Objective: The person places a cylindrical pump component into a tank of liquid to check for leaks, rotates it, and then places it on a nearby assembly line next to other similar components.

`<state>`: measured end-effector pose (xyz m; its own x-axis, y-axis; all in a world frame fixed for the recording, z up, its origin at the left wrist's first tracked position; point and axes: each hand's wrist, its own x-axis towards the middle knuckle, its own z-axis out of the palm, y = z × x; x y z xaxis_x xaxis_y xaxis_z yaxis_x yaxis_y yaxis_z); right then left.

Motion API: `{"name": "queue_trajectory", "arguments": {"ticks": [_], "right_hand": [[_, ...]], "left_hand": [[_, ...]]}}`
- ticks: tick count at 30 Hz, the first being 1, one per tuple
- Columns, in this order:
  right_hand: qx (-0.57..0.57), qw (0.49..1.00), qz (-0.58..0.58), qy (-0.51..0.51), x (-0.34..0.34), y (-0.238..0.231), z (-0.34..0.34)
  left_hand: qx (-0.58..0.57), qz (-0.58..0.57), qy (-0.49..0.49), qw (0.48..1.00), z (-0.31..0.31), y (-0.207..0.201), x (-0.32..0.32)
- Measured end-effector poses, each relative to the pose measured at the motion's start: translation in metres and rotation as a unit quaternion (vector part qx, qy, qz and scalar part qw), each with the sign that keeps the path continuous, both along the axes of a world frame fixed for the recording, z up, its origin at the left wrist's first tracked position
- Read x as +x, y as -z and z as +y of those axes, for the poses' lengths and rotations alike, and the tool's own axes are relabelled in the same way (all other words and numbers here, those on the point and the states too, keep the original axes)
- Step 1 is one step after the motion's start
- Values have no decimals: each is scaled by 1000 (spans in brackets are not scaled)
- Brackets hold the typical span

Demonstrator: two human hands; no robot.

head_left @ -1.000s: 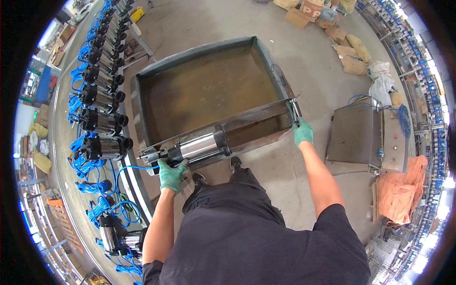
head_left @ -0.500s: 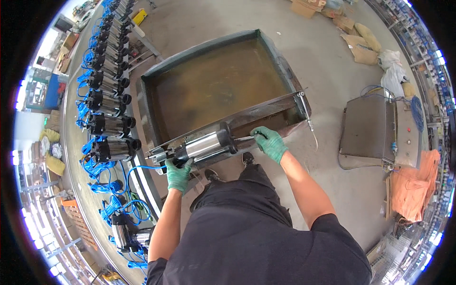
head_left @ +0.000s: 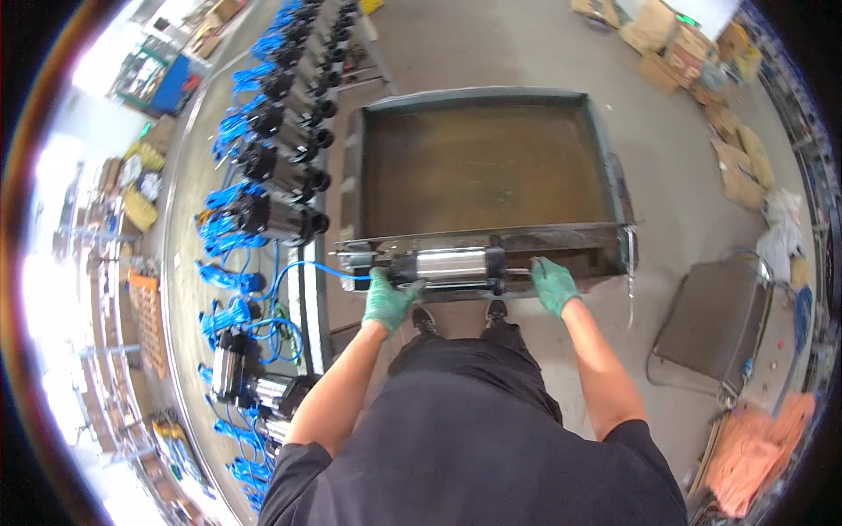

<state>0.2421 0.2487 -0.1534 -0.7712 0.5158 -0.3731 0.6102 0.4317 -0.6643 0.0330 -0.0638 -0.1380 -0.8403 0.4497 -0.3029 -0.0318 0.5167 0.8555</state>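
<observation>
A silver and black cylindrical pump [head_left: 450, 264] lies sideways along the near edge of a water-filled metal tank [head_left: 605, 162]. A blue cable [head_left: 307, 265] runs from its left end toward the bench. My left hand [head_left: 388, 302], in a green glove, is closed on the underside of the pump's black left end; part of its fingers is hidden. At the other end, my gloved right hand [head_left: 553, 286] is closed around a thin metal rod [head_left: 518, 271] that sticks out from the pump.
On my left, a long bench [head_left: 190, 254] carries a row of similar pumps [head_left: 279, 217] with coiled blue cables. A metal fitting with a hose [head_left: 631, 263] hangs at the tank's right corner. Farther right stand a dark-topped cabinet [head_left: 715, 320], orange sheeting [head_left: 756, 451] and sacks [head_left: 739, 173].
The view has turned and shifted, so the tank and pump now appear level and farther right. Both hands stay on the pump and its rod.
</observation>
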Motion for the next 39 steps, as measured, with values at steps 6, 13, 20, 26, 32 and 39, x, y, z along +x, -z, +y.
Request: {"name": "queue_trajectory", "arguments": {"ticks": [6, 13, 20, 26, 32, 39], "right_hand": [[-181, 974, 55, 121, -2, 31, 1], [-517, 833, 40, 191, -1, -36, 10], [-472, 861, -50, 184, -6, 17, 33], [-422, 870, 126, 221, -6, 3, 6], [137, 934, 279, -177, 25, 29, 36], [-477, 846, 86, 222, -1, 7, 14]], "left_hand": [[-17, 0, -6, 1000, 2, -11, 2], [-62, -5, -12, 998, -4, -19, 5], [-66, -24, 11, 997, 4, -32, 3], [-105, 18, 15, 994, -1, -29, 4], [-138, -13, 12, 990, 0, -31, 2], [-109, 7, -4, 994, -5, -16, 4]]}}
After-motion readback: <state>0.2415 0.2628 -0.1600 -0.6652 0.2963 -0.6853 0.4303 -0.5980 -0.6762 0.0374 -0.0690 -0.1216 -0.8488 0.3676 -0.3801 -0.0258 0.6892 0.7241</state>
